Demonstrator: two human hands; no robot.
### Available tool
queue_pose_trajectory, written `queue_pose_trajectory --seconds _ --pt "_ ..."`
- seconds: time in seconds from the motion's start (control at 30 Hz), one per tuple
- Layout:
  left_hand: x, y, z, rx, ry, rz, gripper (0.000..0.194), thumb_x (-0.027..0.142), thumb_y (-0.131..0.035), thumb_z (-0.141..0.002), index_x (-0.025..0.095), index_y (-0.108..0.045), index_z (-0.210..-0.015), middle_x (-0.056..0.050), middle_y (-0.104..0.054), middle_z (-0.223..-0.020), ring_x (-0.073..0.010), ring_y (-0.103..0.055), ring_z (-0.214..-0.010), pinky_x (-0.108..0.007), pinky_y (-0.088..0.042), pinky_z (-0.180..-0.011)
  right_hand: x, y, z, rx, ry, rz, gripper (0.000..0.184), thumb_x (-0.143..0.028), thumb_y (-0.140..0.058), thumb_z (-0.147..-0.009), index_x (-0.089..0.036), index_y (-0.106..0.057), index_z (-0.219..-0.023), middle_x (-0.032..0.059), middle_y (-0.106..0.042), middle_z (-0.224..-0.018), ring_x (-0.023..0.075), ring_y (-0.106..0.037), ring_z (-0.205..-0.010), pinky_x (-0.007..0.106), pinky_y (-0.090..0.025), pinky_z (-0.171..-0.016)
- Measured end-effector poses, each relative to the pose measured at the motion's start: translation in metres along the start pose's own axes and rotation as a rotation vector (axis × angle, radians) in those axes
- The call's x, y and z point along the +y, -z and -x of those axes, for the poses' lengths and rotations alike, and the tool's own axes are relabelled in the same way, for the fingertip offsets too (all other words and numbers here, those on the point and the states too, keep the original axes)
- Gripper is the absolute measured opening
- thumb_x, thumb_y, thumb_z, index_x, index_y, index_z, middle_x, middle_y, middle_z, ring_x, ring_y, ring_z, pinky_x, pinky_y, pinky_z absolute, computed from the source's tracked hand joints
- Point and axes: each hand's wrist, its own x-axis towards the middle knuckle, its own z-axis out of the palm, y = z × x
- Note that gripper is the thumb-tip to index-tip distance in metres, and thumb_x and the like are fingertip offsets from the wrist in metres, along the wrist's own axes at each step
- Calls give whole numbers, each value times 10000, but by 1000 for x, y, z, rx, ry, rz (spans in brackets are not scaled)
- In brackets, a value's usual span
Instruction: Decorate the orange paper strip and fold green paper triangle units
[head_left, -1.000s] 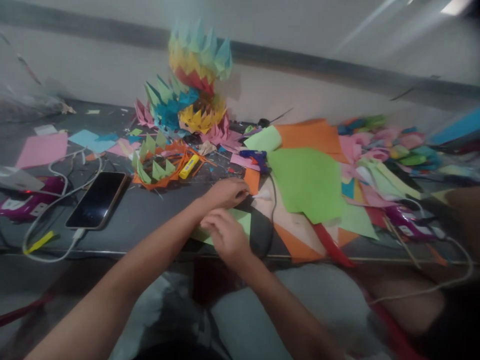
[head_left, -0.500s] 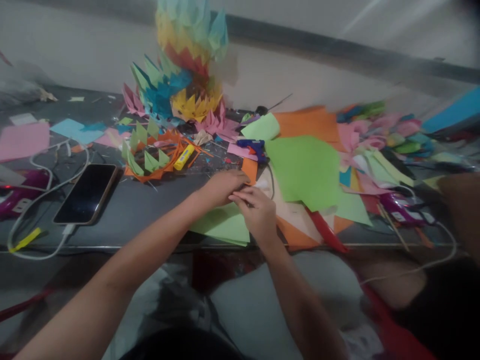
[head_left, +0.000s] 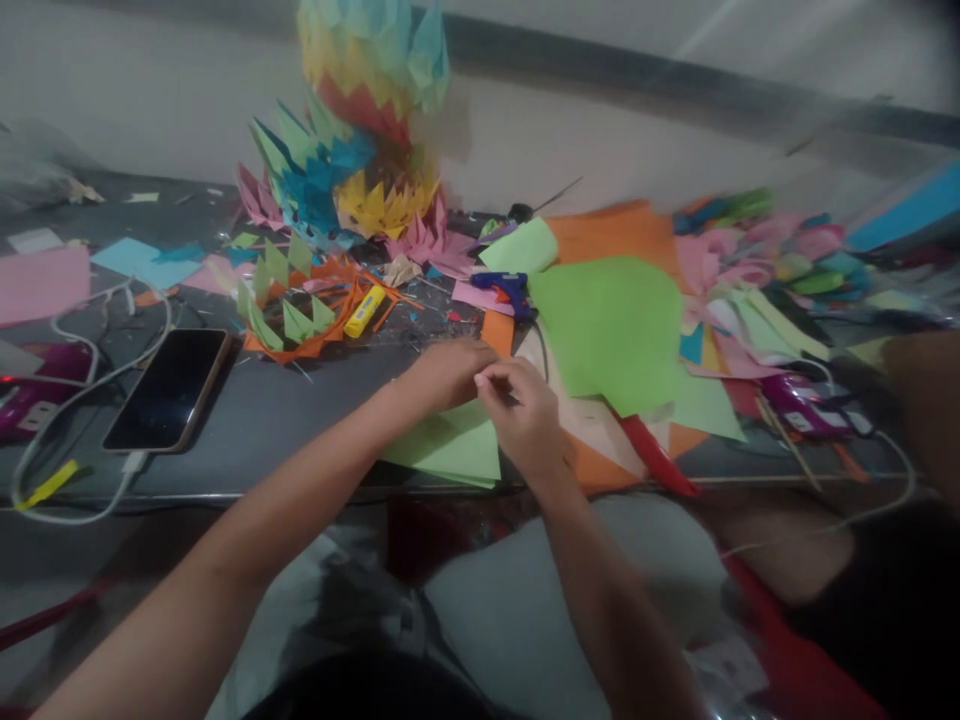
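My left hand (head_left: 444, 372) lies curled on the dark table (head_left: 315, 420), fingers closed at the far edge of a light green paper sheet (head_left: 450, 448). Touching it from the right, my right hand (head_left: 525, 415) pinches something small that I cannot make out, just above the same sheet. An orange paper strip (head_left: 496, 332) and a blue glue gun (head_left: 507, 289) lie just beyond both hands. A large green sheet (head_left: 607, 330) sits to the right.
A phone (head_left: 166, 388) on a white cable lies at left. A spiky coloured paper tower (head_left: 360, 150) stands at the back, with a yellow tube (head_left: 364, 311) and an orange-green paper ring (head_left: 292, 320) before it. Paper scraps crowd the right; another person's arm (head_left: 922, 400) enters there.
My right hand moved up from the green sheet's near part to meet my left hand at its far edge. The view shifted slightly left.
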Motion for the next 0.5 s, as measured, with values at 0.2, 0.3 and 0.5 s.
queue_pose_trajectory --seconds 0.2,0.3,0.5 --pt "28 3 10 -143 -6 -6 211 245 -511 -827 116 -625 -950 -133 -670 -935 -251 -640 -806 -345 -487 -692 8 22 -8 -25 -75 -40 133 -246 -522 -859 -189 -546 -742 2 -538 -733 125 -505 -685 249 -411 -640" --pt "41 16 15 -314 -95 310 211 301 -537 -836 170 -636 -968 -75 -682 -985 -208 -645 -830 -307 -491 -722 12 31 -10 -46 -158 -102 140 -280 -536 -844 -185 -559 -743 -4 -553 -737 118 -519 -673 240 -417 -632" --pt "36 54 18 -448 -90 1040 276 252 -599 -811 150 -619 -1066 -68 -666 -1085 -172 -613 -999 -268 -479 -861 19 36 -12 -41 -328 -155 183 -345 -553 -791 -173 -577 -735 -3 -579 -727 121 -522 -639 242 -413 -604"
